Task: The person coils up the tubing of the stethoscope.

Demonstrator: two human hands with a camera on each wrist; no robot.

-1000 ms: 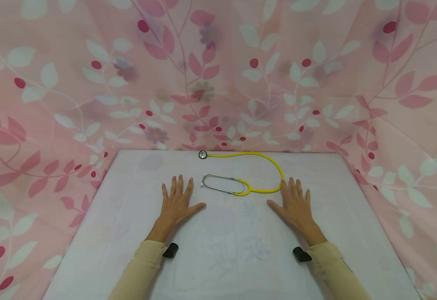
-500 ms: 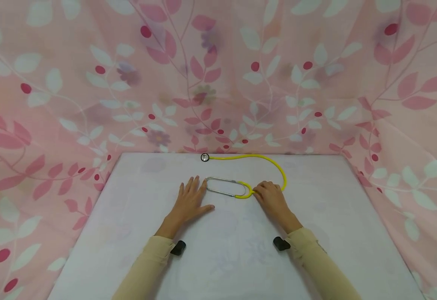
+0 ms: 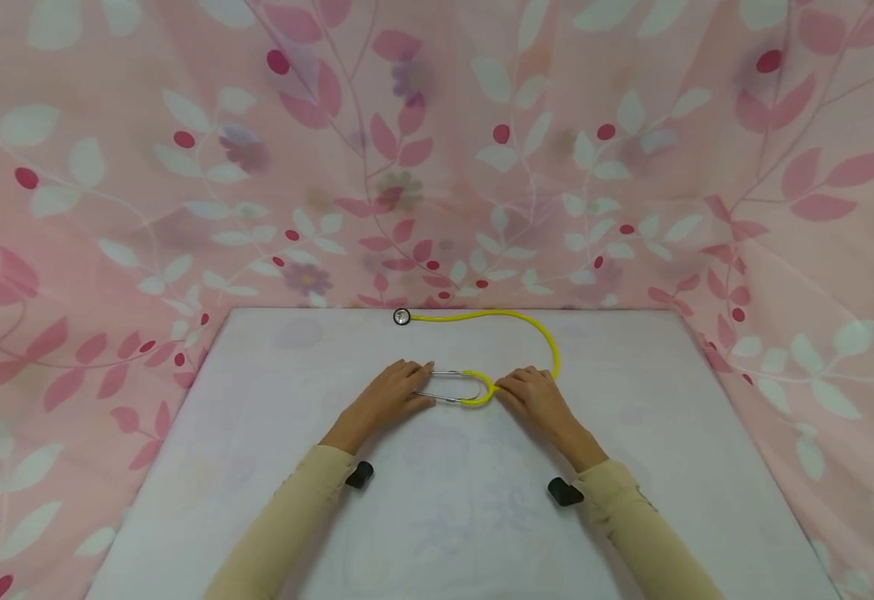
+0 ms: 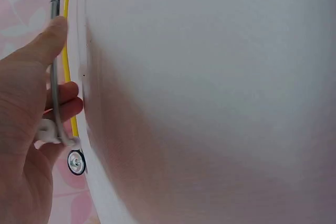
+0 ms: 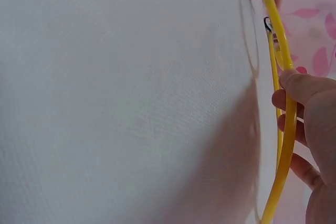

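Note:
A stethoscope point(image 3: 555, 354) with yellow tubing lies across the white table. My left hand point(image 3: 380, 404) grips the metal ear tubes point(image 3: 447, 400) at their outer end, with the thumb on the near tube and fingers at the far one. In the left wrist view, white ear tips point(image 4: 48, 130) show between palm and fingers. My right hand point(image 3: 545, 410) pinches the yellow tube point(image 5: 287, 135) just right of its fork, thumb on one side and fingertips on the other. The round chest piece point(image 3: 402, 317) with a black rim rests near the table's far edge, touched by neither hand.
The table point(image 3: 437, 517) has a pale cloth cover. Pink curtains point(image 3: 437, 150) with a leaf pattern hang behind it and on both sides. A black wrist camera point(image 3: 565, 492) sits by the right cuff, another dark camera point(image 3: 360, 475) by the left cuff.
Both hands were spread flat on the table. My right hand first moved left and took the yellow tube; my left hand then moved right and took the ear tubes. The ear-tube end shifted slightly nearer.

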